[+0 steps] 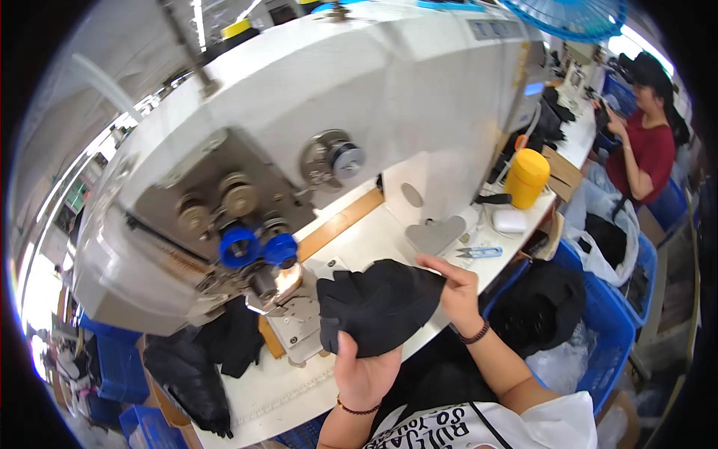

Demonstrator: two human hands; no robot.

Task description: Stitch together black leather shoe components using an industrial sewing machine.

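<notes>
A black fabric piece that looks like a fingerless glove (381,307) is held up in front of the sewing machine (314,97). My left hand (368,372) grips its lower edge, thumb on the near side and the other fingers mostly hidden behind the cloth. At its right end, my right hand (459,290) pinches the narrow tip. The glove is just right of the machine's lit needle area (280,288) and metal plate (299,329); whether they touch I cannot tell. More black glove-like pieces (191,374) lie on the white table (277,400) to the left.
Blue-handled thread snips (480,252), a white box (510,221) and a yellow canister (527,179) are on the table's right side. Blue crates (609,337) with black pieces (535,299) stand at my right. Farther back, a person in a red shirt (649,153) works.
</notes>
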